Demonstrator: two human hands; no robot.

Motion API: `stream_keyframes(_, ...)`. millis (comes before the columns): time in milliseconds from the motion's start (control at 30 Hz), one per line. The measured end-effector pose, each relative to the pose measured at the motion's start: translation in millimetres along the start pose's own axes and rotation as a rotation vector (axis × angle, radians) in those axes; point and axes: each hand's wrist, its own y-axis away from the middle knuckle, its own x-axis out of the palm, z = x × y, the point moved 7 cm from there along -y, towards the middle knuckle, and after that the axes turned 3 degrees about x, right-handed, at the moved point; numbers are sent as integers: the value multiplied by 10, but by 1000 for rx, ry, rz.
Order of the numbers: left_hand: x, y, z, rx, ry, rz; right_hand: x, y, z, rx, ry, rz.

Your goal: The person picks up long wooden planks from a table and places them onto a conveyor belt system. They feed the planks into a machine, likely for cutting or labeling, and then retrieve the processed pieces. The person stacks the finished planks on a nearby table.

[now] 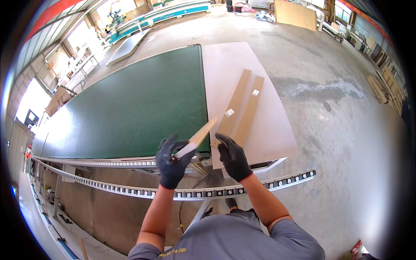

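Note:
My left hand (172, 162), in a black glove, is closed around a narrow wooden strip (200, 133). Light tan along its upper part and whitish near my fingers, the strip points up and to the right over the table's edge. My right hand (234, 158), gloved too, has its fingers loosely bent and apart beside the near end of a long brown board (234, 104). Whether the fingertips touch that board I cannot tell. A second brown board (250, 110) lies to its right, and each carries a small white label. Both rest on a pale pinkish tabletop (273, 130).
A wide green conveyor belt (130, 104) adjoins the tabletop on the left. Between me and the tables runs a curved rail of small rollers (208, 192). Farther off are a teal-and-white machine (160, 18), a leaning wooden panel (295, 15) and stacked wood pieces (383, 89) at the right.

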Motion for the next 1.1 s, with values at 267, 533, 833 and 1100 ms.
stream_keyframes(267, 244, -199, -1002, 355, 101, 59, -158, 496, 1025, -493, 102, -190)
stream_keyframes(533, 446, -191, -1183, 326, 131, 106, -414, 635, 926, -463, 157, -245)
stream_keyframes(833, 673, -61, -1343, 341, 144, 222, -622, 801, 1035, -304, 186, -246)
stream_keyframes(1100, 648, 62, -1447, 448, 63, 438, -413, 715, -323, 116, -545, -327)
